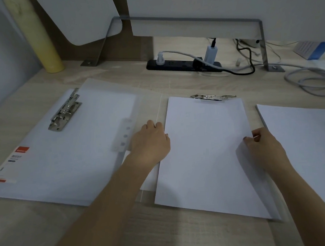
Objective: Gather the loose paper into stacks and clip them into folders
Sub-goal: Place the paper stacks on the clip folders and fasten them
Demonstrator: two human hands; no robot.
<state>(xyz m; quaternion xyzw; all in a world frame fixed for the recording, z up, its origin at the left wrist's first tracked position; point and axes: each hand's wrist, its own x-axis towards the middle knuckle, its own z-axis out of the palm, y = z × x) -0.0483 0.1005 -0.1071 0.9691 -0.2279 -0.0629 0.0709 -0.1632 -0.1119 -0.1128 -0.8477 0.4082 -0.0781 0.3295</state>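
At far left, a translucent white plastic folder point(64, 158) lies flat on the pale wood-grain table point(165, 234), with the lever of its shiny silver metal clip point(64, 110) tilted up. Beside it, our left hand point(151, 141) curls over the left edge of a smooth white paper stack point(206, 154), its thumb tip touching the top sheet. The stack lies in an open clear plastic folder point(145, 196), its top edge at a flat silver spring clip point(211, 97). We cannot tell whether that clip bites the sheets. Our right hand point(263, 146) pinches the stack's right edge, which lifts slightly. To do this well, we judge both hands should square the edges, seat the top fully under the clip, then press flat while clamping. Further right, a second stack of loose white paper point(303, 141) lies on the table.
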